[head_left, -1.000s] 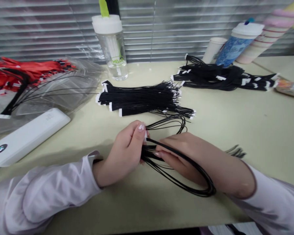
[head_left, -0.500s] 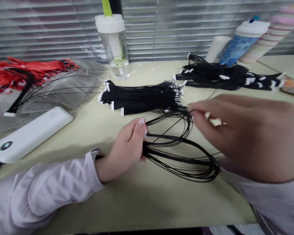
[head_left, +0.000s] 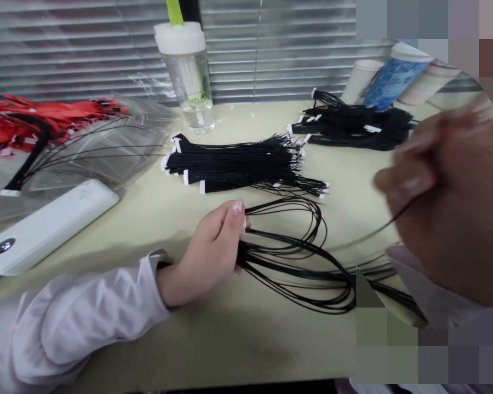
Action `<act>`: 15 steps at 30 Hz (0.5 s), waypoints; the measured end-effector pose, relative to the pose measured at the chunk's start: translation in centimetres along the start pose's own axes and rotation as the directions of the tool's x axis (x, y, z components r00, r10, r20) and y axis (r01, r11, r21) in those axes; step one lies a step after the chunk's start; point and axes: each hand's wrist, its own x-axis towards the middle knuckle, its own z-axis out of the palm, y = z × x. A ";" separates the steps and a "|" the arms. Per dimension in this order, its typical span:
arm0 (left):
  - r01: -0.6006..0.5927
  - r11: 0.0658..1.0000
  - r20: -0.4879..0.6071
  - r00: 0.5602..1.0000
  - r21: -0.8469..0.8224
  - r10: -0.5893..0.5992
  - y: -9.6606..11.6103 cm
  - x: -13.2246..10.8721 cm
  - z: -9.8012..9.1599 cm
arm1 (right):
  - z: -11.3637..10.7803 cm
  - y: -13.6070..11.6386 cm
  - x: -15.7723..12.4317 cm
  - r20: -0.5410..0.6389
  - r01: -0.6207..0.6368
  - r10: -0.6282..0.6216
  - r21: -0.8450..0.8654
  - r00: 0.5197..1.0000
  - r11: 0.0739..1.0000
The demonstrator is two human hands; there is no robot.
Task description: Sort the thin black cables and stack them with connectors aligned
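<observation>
My left hand (head_left: pixel 207 254) is closed around a bundle of thin black wires (head_left: pixel 308 265), thumb on top. The wires loop out to the right of the fingers, and a bit of white connector shows beside the thumb. My right hand (head_left: pixel 447 202), smeared by motion, is raised on the right with its fingers closed. One thin black wire runs from those fingers down and left toward the looped bundle. Just beyond my left hand lies a flat stack of black cables (head_left: pixel 234 164) with white connectors at the left and bare-looking ends at the right.
At the back stand a clear bottle (head_left: pixel 193 87), a white cup (head_left: pixel 359 82) and a blue cup (head_left: pixel 396 76). More black cables (head_left: pixel 353 128) lie before the cups. A white power bank (head_left: pixel 53 224), red cables (head_left: pixel 61 120) and clear plastic bags (head_left: pixel 143 126) occupy the left. Blurred blocks cover the right corners.
My right hand has moved right and up, away from the cable stack, drawing a black wire with it. My left hand keeps its hold in nearly the same place.
</observation>
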 end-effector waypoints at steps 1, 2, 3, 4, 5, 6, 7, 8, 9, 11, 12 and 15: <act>-0.005 1.000 0.003 1.000 0.000 0.005 0.0 0.0 0.0 | 0.3 0.0 -0.4 0.108 -0.048 0.046 0.012 0.993 0.999; -0.007 1.000 0.001 1.000 0.001 0.007 0.1 0.0 0.0 | 0.7 0.0 -0.9 0.243 -0.088 0.091 -0.021 0.966 0.996; -0.009 1.000 -0.009 1.000 0.003 0.009 0.1 0.0 0.0 | 1.1 0.0 -1.5 0.344 -0.071 0.097 -0.089 0.934 0.994; -0.008 1.000 -0.021 1.000 0.007 0.008 0.2 0.0 -0.1 | 1.5 0.1 -2.0 0.435 -0.034 0.106 -0.171 0.894 0.985; -0.007 1.000 -0.032 0.999 0.011 0.007 0.2 0.0 -0.1 | 1.8 0.1 -2.3 0.475 0.017 0.097 -0.230 0.874 0.973; -0.011 1.000 -0.038 0.999 0.017 0.011 0.3 0.0 -0.1 | 2.1 0.1 -2.5 0.489 0.062 0.077 -0.263 0.869 0.963; -0.019 1.000 -0.042 0.999 0.024 0.020 0.4 0.0 -0.1 | 2.2 0.2 -2.6 0.497 0.092 0.065 -0.284 0.865 0.954; -0.029 0.999 -0.046 0.998 0.033 0.030 0.4 0.0 -0.1 | 2.3 0.2 -2.6 0.511 0.110 0.063 -0.301 0.857 0.947; -0.033 0.998 -0.045 0.998 0.045 0.035 0.5 0.0 -0.1 | 2.3 0.2 -2.5 0.530 0.123 0.067 -0.314 0.845 0.941; -0.033 0.997 -0.051 0.998 0.070 0.037 0.5 0.1 0.0 | 2.3 0.2 -2.2 0.566 0.152 0.069 -0.335 0.822 0.930; -0.031 0.996 -0.056 0.998 0.079 0.036 0.5 0.1 0.0 | 2.2 0.2 -2.1 0.578 0.170 0.063 -0.340 0.814 0.925; -0.045 0.994 -0.065 0.997 0.100 0.052 0.4 0.1 -0.1 | 2.2 0.3 -2.1 0.591 0.233 0.014 -0.338 0.807 0.912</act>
